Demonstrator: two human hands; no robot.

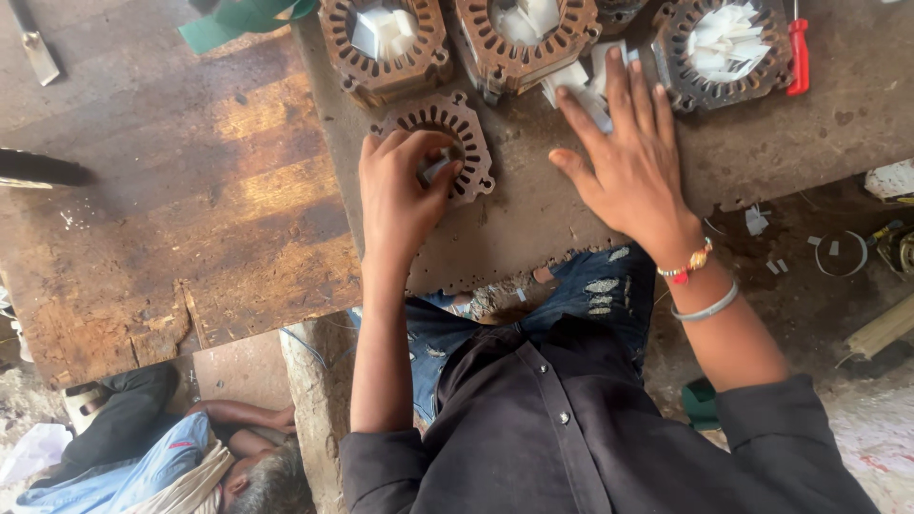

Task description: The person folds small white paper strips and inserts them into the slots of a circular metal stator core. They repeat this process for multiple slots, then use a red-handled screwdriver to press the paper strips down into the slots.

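Now left hand [400, 195] fingers pinch a white paper slip [435, 169] at stator ring [447, 133] edge; right hand [628, 157] flat, fingers spread, w/ tips on paper slips [576, 81] right of ring.

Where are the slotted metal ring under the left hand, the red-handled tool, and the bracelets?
slotted metal ring [473, 143]: head view, on its right rim.
red-handled tool [799, 57]: head view, on the red handle.
bracelets [700, 281]: head view, on the right wrist.

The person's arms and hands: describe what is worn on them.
Both forearms are bare, with dark shirt sleeves pushed up above the elbows. The right wrist carries a red and gold thread band and a plain silver bangle. The left hand and right hand wear no gloves; no rings show.
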